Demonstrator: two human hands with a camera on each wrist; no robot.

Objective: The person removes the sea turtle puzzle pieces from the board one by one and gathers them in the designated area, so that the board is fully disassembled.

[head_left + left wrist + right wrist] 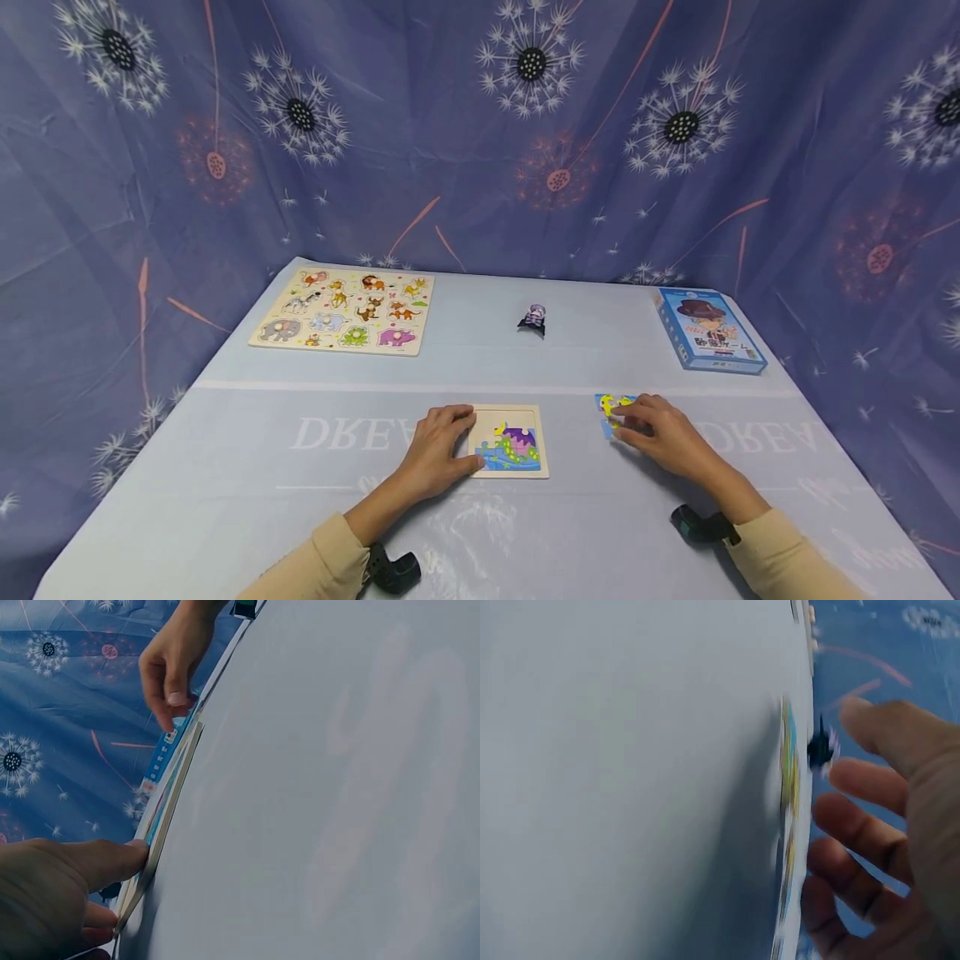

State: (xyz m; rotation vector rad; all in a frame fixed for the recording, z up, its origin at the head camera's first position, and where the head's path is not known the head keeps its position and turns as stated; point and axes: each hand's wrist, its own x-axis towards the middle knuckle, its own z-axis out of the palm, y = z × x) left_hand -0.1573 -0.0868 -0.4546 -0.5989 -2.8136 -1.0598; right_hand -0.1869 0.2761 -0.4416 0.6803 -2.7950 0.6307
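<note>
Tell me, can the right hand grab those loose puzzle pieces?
Probably yes: the right hand is close by the puzzle pieces, nothing seems between them; the left hand is well apart.

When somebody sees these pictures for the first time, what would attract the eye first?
Probably the blue curtain with its big white dandelions, hanging behind the table. Then the partly filled puzzle near the table's middle, held at its left side by the left hand, and the loose pieces by the right hand. An animal board lies at the back left.
</note>
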